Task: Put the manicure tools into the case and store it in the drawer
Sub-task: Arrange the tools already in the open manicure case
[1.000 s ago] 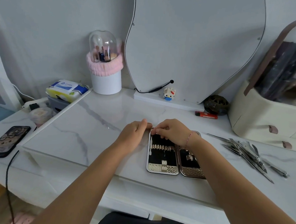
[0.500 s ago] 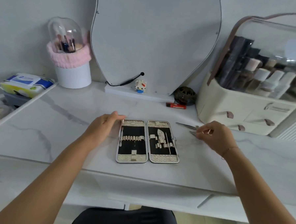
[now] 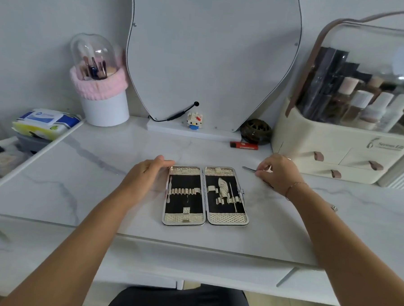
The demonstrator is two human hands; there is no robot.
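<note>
An open manicure case (image 3: 205,219) lies flat on the white marble table (image 3: 101,171), black lining up. A thin tool sits in its left half, and a file and a pin-like tool in its right half. My left hand (image 3: 148,175) rests with straight fingers against the case's upper left edge. My right hand (image 3: 277,173) is to the right of the case, its fingers curled over a pile of loose metal tools. It pinches a thin metal tool (image 3: 249,168) whose tip pokes out leftward. Most of the pile is hidden under that hand.
A cream cosmetics organiser (image 3: 341,148) with small drawers stands at the back right. Behind the case are a mirror (image 3: 213,59), a toy figure (image 3: 194,121), a dark round holder (image 3: 256,131) and a red lighter (image 3: 243,145). A brush pot (image 3: 103,101) and wipes (image 3: 46,121) sit left.
My right hand left the case and moved right to the tool pile, where it pinches one tool. The view swung right. My left hand stayed at the case's left edge.
</note>
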